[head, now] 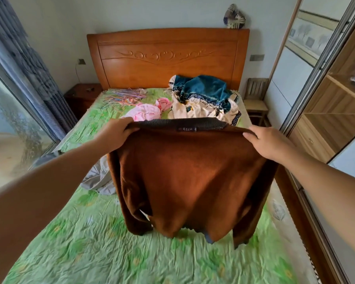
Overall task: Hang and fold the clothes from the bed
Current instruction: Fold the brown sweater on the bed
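Left hand (116, 133) and right hand (270, 142) each grip a shoulder of the brown sweater (189, 181), held above the bed (80, 242).

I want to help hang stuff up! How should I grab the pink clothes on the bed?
Judging by its pose, pinch the pink garment at the bunched fabric on top, reaching down from above on the window side. It lies crumpled on the green sheet, so no collar or shoulder shows. The patterned pile crowds its other side.

Grey garment (99, 179) partly hidden behind brown sweater (189, 173) — possibly trousers.
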Demonstrator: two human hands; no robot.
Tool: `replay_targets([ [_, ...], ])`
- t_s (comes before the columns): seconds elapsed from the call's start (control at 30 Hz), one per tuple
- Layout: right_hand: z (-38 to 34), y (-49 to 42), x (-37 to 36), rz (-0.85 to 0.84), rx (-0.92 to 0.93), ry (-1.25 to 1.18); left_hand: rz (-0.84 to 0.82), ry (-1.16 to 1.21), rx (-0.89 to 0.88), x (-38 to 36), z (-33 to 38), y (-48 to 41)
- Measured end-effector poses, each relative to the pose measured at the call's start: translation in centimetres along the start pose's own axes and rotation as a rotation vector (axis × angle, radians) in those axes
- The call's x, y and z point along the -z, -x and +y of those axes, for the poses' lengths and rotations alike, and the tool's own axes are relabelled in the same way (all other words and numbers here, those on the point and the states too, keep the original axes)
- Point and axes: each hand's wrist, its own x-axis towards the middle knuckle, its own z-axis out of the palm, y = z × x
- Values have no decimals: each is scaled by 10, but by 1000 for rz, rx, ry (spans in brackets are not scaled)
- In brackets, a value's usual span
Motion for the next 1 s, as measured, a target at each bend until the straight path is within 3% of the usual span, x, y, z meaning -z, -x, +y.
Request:
replay_targets([
  [0.13,3,-55,-17,-61,-17,35,-90,-4,56,-24,-19,-55],
  [0.23,0,-107,-12,-40,-30,67,-59,14,61,-25,-19,-102],
  [0.47,-35,-207,95,384,53,96,290,112,24,72,-4,-229],
  [0.53,-44,-216,126,506,81,137,358,24,-25,100,10,-246],
  [0.63,-52,-213,143,564,148,130,404,-27,-56,116,27,-246],
  [0.8,-43,-179,92,419,226,62,262,32,-36,72,23,-192],
  [1.0,-6,-112,-59,-82,157,181,-245,-42,-37,-67,-8,-73],
])
